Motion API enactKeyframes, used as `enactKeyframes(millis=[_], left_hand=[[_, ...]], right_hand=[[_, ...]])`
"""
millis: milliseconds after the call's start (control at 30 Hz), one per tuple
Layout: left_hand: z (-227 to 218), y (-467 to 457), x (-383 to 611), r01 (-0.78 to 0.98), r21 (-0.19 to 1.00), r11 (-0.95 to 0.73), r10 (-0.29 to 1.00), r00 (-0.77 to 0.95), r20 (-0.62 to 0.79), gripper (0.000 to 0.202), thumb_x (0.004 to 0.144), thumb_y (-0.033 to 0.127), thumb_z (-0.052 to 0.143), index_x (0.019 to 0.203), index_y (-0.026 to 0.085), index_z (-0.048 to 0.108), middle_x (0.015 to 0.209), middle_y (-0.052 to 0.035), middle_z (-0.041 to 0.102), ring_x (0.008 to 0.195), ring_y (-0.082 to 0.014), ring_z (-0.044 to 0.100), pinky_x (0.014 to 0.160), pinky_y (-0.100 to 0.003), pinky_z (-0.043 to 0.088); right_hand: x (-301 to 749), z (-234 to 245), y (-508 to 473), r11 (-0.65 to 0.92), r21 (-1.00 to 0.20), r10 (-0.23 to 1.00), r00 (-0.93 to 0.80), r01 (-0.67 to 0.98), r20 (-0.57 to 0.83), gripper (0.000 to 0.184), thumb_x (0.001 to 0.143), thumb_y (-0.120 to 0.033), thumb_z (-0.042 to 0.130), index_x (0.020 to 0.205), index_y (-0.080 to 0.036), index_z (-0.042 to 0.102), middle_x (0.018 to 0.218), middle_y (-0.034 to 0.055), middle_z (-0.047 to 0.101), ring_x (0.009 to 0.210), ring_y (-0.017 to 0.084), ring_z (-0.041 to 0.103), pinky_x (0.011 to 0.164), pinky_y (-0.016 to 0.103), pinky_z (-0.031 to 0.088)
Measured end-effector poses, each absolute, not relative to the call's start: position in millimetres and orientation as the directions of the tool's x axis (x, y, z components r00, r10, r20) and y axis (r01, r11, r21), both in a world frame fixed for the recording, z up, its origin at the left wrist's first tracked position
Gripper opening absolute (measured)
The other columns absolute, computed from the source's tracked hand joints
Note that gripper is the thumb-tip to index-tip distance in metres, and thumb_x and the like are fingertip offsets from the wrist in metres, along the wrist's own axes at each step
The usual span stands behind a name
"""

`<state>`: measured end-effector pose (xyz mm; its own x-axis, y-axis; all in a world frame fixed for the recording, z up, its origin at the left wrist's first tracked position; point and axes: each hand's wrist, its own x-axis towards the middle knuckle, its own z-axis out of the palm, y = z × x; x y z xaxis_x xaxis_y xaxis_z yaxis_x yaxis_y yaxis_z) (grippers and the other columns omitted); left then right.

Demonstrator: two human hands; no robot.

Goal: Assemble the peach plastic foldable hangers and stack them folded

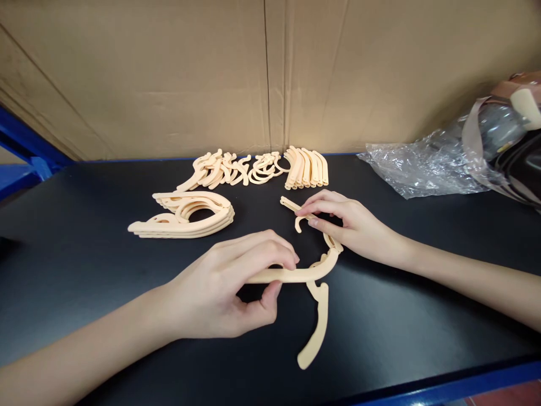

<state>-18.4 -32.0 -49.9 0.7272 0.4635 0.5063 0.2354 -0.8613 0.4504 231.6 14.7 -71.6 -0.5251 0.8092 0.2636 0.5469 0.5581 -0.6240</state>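
A beige folding clothes hanger (310,274) is stretched between my two hands, bent at its middle. My left hand (230,285) pinches one arm of it between thumb and fingers. With thumb and fingertips my right hand (359,228) grips the other arm, which points away to the back left; a small hook-shaped part sticks out below those fingers. Beneath the hanger, a curved beige piece (318,332) slants towards the front edge; whether it is joined to the hanger I cannot tell. Left of centre lies a stack of folded hangers (190,228).
Along the back of the black table (105,338) lie loose curved pieces (215,172), ring-like hook parts (262,169) and a row of arm pieces (306,168). A cardboard wall (190,73) stands behind. Crumpled clear plastic (431,163) and a bag are at the right.
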Motion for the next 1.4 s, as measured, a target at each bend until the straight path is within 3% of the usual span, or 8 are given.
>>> enactKeyframes(millis=[200, 333, 567, 900, 1033, 1133, 1300, 1400], left_hand=[[-52.9, -24.7, -20.2, 0.314, 0.391, -0.865, 0.474, 0.766, 0.434, 0.031, 0.082, -0.002, 0.049, 0.107, 0.016, 0.056, 0.107, -0.0053, 0.063, 0.094, -0.0134, 0.059, 0.080, -0.023, 0.050], [-54.8, -18.7, -21.8, 0.445, 0.247, -0.861, 0.508, 0.750, 0.424, 0.024, 0.087, 0.003, 0.049, 0.104, 0.016, 0.059, 0.107, -0.0051, 0.066, 0.096, -0.0181, 0.059, 0.085, -0.033, 0.047], [-58.6, -12.5, -25.6, 0.586, 0.024, -0.810, 0.526, 0.708, 0.470, 0.021, 0.094, 0.009, 0.052, 0.106, 0.018, 0.067, 0.108, -0.0072, 0.066, 0.098, -0.0234, 0.059, 0.083, -0.039, 0.048], [-57.6, -15.0, -23.3, 0.572, 0.276, -0.772, 0.632, 0.651, 0.421, 0.031, 0.097, 0.007, 0.038, 0.112, 0.012, 0.064, 0.112, -0.0073, 0.063, 0.099, -0.0153, 0.062, 0.085, -0.026, 0.049], [-56.2, -18.4, -21.2, 0.595, 0.357, -0.720, 0.693, 0.591, 0.414, 0.017, 0.094, 0.016, 0.053, 0.106, 0.015, 0.065, 0.104, -0.0037, 0.065, 0.091, -0.0137, 0.063, 0.082, -0.025, 0.049], [-56.9, -20.0, -19.9, 0.610, 0.378, -0.696, 0.716, 0.557, 0.420, 0.011, 0.091, 0.015, 0.060, 0.101, 0.016, 0.066, 0.100, -0.0014, 0.065, 0.087, -0.0116, 0.063, 0.080, -0.023, 0.049], [-57.0, -21.4, -19.7, 0.644, 0.350, -0.680, 0.726, 0.523, 0.447, 0.012, 0.090, 0.009, 0.058, 0.097, 0.015, 0.066, 0.096, -0.0006, 0.064, 0.082, -0.0097, 0.062, 0.075, -0.021, 0.048], [-57.3, -22.0, -19.8, 0.658, 0.318, -0.683, 0.720, 0.530, 0.449, 0.016, 0.088, 0.006, 0.056, 0.098, 0.015, 0.065, 0.099, -0.0017, 0.065, 0.084, -0.0117, 0.063, 0.075, -0.023, 0.050]], right_hand=[[234.2, -71.8, 13.2, 0.553, -0.660, 0.807, -0.524, 0.508, 0.273, 0.029, 0.099, -0.021, 0.044, 0.110, -0.024, 0.071, 0.114, 0.0050, 0.062, 0.108, 0.018, 0.059, 0.099, 0.037, 0.046], [234.7, -74.6, 14.5, 0.565, -0.656, 0.798, -0.534, 0.500, 0.280, 0.033, 0.095, -0.012, 0.045, 0.111, -0.023, 0.071, 0.111, 0.0047, 0.061, 0.101, 0.017, 0.060, 0.092, 0.035, 0.048], [231.9, -70.2, 10.7, 0.660, -0.523, 0.729, -0.625, 0.538, 0.277, 0.028, 0.096, -0.018, 0.051, 0.115, -0.025, 0.070, 0.106, 0.0048, 0.060, 0.101, 0.018, 0.056, 0.092, 0.036, 0.047], [224.6, -65.3, -1.5, 0.843, -0.134, 0.530, -0.766, 0.520, 0.363, 0.028, 0.099, -0.023, 0.049, 0.121, -0.022, 0.067, 0.124, 0.0086, 0.062, 0.116, 0.023, 0.053, 0.098, 0.042, 0.043], [222.4, -65.0, -4.6, 0.878, -0.017, 0.447, -0.805, 0.479, 0.389, 0.031, 0.098, -0.025, 0.051, 0.126, -0.020, 0.064, 0.121, 0.0096, 0.065, 0.114, 0.024, 0.055, 0.096, 0.042, 0.044], [222.5, -65.4, -4.6, 0.900, 0.029, 0.387, -0.828, 0.435, 0.406, 0.032, 0.099, -0.028, 0.049, 0.125, -0.017, 0.064, 0.121, 0.0098, 0.066, 0.116, 0.024, 0.056, 0.099, 0.043, 0.043], [220.6, -60.9, -12.5, 0.912, 0.143, 0.280, -0.840, 0.383, 0.464, 0.025, 0.099, -0.026, 0.050, 0.110, -0.015, 0.069, 0.098, 0.0053, 0.072, 0.097, 0.019, 0.063, 0.102, 0.041, 0.043], [213.6, -53.2, -31.0, 0.928, 0.215, 0.179, -0.873, 0.303, 0.454, 0.029, 0.099, -0.015, 0.045, 0.117, -0.017, 0.068, 0.109, 0.0024, 0.073, 0.104, 0.018, 0.062, 0.105, 0.039, 0.040]])
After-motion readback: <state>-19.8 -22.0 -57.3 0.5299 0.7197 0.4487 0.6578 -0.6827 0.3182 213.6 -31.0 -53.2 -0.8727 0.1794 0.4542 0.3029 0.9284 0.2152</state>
